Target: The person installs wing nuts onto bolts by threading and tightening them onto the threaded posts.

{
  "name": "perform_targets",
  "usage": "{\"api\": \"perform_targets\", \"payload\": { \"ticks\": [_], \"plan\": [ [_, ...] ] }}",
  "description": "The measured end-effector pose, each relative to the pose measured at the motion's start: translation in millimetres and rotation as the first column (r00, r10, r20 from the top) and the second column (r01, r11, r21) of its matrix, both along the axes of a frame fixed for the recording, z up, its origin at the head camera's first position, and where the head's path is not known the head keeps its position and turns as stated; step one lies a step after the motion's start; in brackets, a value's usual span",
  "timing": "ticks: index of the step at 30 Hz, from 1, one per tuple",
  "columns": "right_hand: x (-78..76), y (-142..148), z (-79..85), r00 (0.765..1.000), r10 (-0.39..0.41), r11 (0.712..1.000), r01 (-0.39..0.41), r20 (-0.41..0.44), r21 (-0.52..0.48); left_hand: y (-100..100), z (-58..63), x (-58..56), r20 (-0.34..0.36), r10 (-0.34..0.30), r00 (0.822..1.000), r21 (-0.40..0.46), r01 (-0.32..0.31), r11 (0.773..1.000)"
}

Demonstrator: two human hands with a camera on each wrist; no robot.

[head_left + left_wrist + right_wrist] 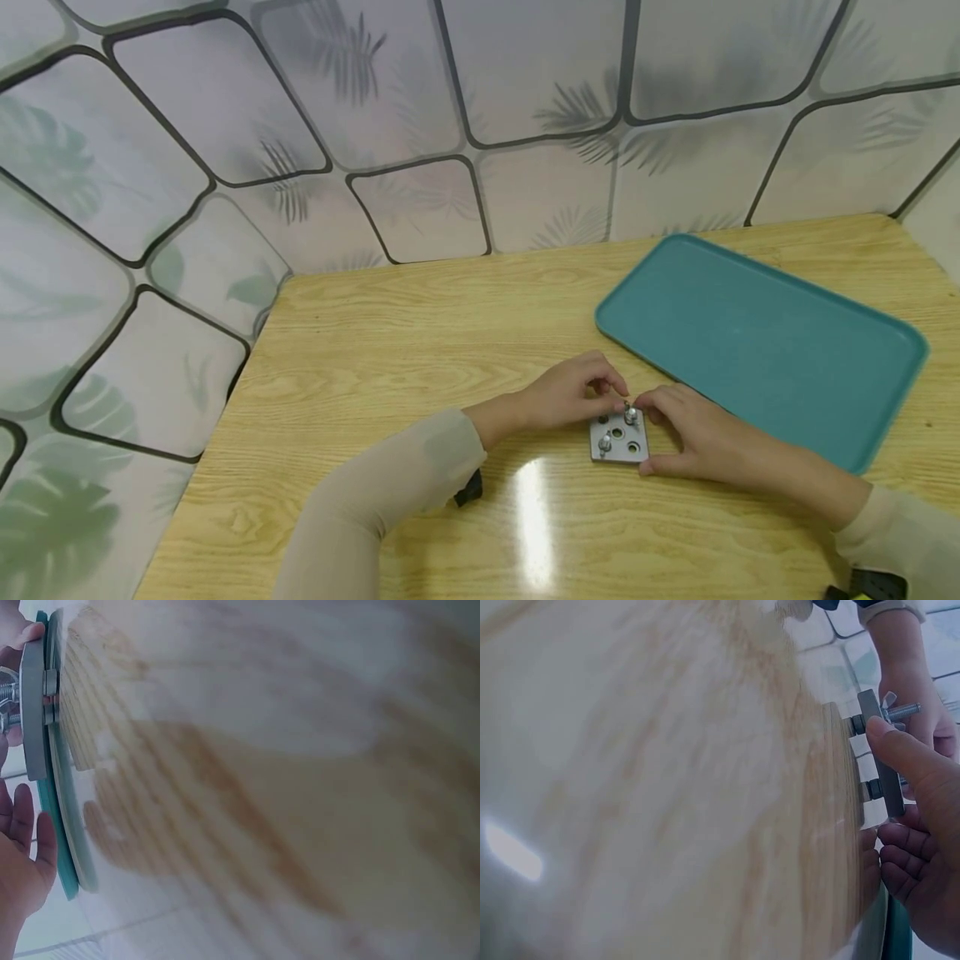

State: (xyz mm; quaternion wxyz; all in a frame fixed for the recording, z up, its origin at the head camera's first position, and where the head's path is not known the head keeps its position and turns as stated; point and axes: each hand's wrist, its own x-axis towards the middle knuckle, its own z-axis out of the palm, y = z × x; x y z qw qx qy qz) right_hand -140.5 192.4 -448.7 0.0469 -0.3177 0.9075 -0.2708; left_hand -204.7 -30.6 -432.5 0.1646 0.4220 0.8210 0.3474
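A square metal plate [618, 457] with several round holes lies near the middle of the table, bolts with wing nuts standing up from it. In the right wrist view, bolt heads [871, 790] show beneath the plate. My left hand [573, 392] comes over the plate's far left side, thumb and forefinger curled at the wing nut [631, 416] on the far right bolt. Another wing nut [604, 444] sits at the near left. Along the right edge my right hand [693, 433] holds the plate, thumb at the near corner and forefinger by the far bolt.
A large teal tray [757, 350] lies behind and right of the plate, close to the right hand. The wooden table [360, 350] meets a patterned wall covering [420, 208] at its back and left. Black wrist devices [469, 488] show below both sleeves.
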Motion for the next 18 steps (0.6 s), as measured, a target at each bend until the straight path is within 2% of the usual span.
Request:
{"api": "perform_targets", "payload": {
  "ticks": [3, 13, 18],
  "plan": [
    [0.1, -0.3, -0.3, 1.000, 0.004, 1.000, -0.004, -0.013, -0.006, -0.3, -0.5, -0.5, 0.000, 0.006, 1.000, -0.014, -0.006, 1.000],
    [0.1, -0.5, 0.4, 1.000, 0.006, 1.000, -0.006, -0.028, -0.002, -1.2, 0.9, 1.1, 0.055, -0.104, 0.993, -0.007, 0.104, 0.995],
    [0.3, -0.2, 0.1, 1.000, 0.009, 1.000, -0.010, -0.019, -0.007, -1.8, 1.3, 1.1, 0.015, -0.110, 0.994, -0.010, 0.110, 0.994]
  ]
}}
